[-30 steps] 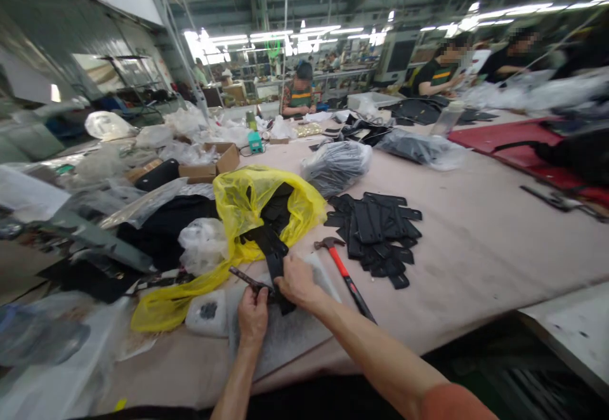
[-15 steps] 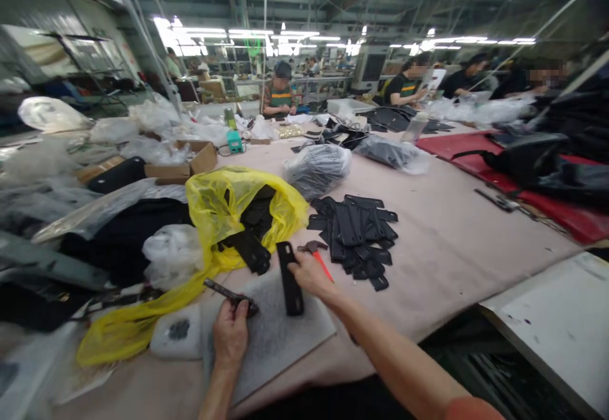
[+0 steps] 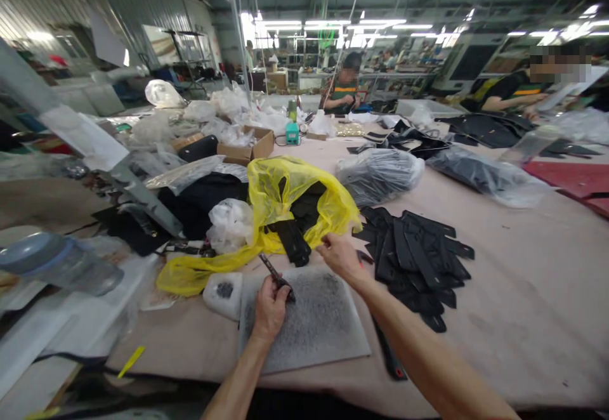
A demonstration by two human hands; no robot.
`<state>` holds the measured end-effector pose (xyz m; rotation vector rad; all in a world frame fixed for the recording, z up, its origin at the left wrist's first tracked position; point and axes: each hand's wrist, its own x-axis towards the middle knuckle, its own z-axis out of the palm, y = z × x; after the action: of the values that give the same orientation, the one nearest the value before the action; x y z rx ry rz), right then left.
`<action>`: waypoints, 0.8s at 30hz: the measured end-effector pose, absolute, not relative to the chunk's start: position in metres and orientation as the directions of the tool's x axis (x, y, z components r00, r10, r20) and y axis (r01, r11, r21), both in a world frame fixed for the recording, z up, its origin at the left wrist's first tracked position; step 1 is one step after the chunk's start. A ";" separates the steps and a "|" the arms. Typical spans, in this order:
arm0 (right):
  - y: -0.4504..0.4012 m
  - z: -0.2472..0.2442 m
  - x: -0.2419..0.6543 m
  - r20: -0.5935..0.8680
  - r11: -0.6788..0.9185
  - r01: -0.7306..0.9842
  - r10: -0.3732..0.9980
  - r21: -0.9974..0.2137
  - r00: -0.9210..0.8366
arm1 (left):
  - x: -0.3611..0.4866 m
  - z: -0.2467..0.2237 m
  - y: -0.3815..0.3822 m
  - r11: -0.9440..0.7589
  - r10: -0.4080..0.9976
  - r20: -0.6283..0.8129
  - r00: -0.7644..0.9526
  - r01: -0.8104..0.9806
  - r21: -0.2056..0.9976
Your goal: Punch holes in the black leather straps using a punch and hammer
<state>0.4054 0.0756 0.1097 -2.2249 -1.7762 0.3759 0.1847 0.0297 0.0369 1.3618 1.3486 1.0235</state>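
My left hand [image 3: 270,309] is closed around a dark, narrow tool [image 3: 276,275] over the grey board [image 3: 316,318]. Close to the opening of the yellow plastic bag [image 3: 266,182] is my right hand [image 3: 339,256]; its fingers are bent, and whether anything small is between them cannot be made out. Black flat pieces [image 3: 291,241] stick out of the bag. A large pile of black pieces [image 3: 419,252] lies right of my right hand. The hammer [image 3: 364,257] is mostly hidden behind my right wrist.
A white block with a dark patch [image 3: 223,293] sits left of the board. Farther back are a plastic-wrapped bundle [image 3: 380,176], a cardboard box [image 3: 247,147] and a teal device [image 3: 292,133]. A person [image 3: 345,93] sits across the table. A clear jug [image 3: 61,261] stands at left.
The view has swung left. My right hand has let go of the black flat piece it held over the board and moved to the yellow bag. My left hand still holds the tool.
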 end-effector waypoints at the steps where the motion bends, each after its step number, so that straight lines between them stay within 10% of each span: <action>1: 0.084 0.104 0.381 -0.039 -0.191 0.914 0.981 -0.357 0.190 | 0.185 0.037 0.030 0.033 0.998 -0.046 0.052 0.227 0.973; 24: 0.143 0.074 0.298 -0.061 -0.243 0.944 0.970 -0.224 0.236 | 0.182 0.027 0.030 0.010 0.995 -0.034 0.097 0.236 0.972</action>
<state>0.2976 0.1432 0.0737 -2.3557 -1.8386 0.2819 0.1825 0.0297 0.0270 1.4097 1.3139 0.9954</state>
